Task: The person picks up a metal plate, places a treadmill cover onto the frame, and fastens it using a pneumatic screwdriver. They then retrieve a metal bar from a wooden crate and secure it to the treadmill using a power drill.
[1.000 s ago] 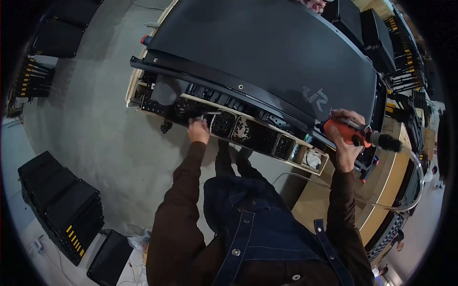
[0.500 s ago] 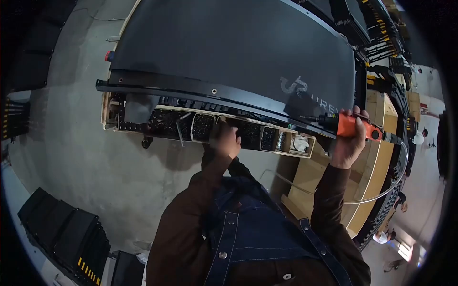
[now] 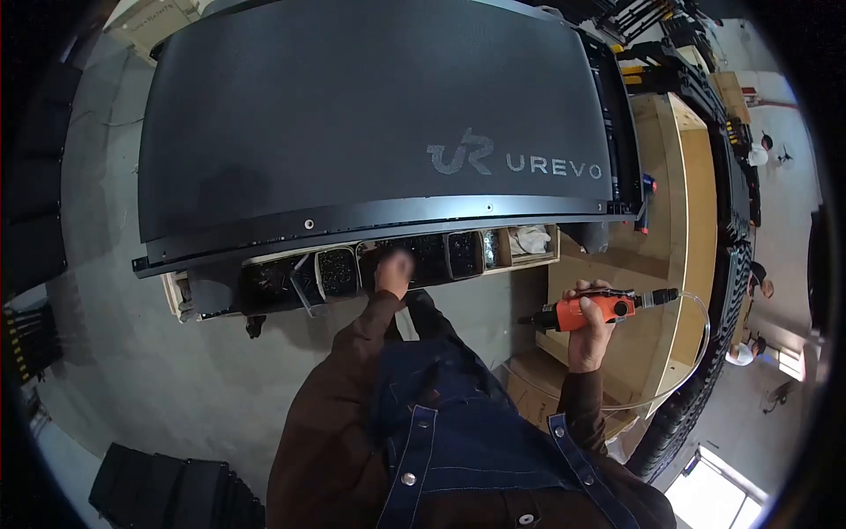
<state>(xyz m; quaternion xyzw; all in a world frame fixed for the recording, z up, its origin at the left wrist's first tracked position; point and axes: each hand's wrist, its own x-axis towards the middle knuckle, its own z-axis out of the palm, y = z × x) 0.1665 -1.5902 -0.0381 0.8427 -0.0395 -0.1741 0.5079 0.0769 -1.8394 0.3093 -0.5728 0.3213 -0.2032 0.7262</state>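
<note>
My right hand (image 3: 592, 335) is wrapped round an orange air screwdriver (image 3: 573, 314), its black nose pointing left and a clear hose (image 3: 708, 339) running from its back end. My left hand (image 3: 394, 271), smeared by motion, is over a wooden tray (image 3: 520, 262) of small parts, at a bin of dark screws (image 3: 426, 257). Its fingertips are too blurred to show what they hold. Just left of it stands another bin of dark screws (image 3: 337, 271). Beyond the tray lies a black treadmill (image 3: 370, 115) marked UREVO, with screw holes along its near rail (image 3: 397, 218).
A bent metal tool (image 3: 304, 286) rests over the tray's front edge. Wooden shelving (image 3: 665, 220) stands to the right, beside stacked black parts. More black panels (image 3: 172, 489) are piled at lower left. Other people (image 3: 749, 351) are at far right.
My right hand has drawn the screwdriver back from the treadmill's edge, down towards my body. My left hand stays at the screw bins. The view has shifted, so the treadmill appears further left.
</note>
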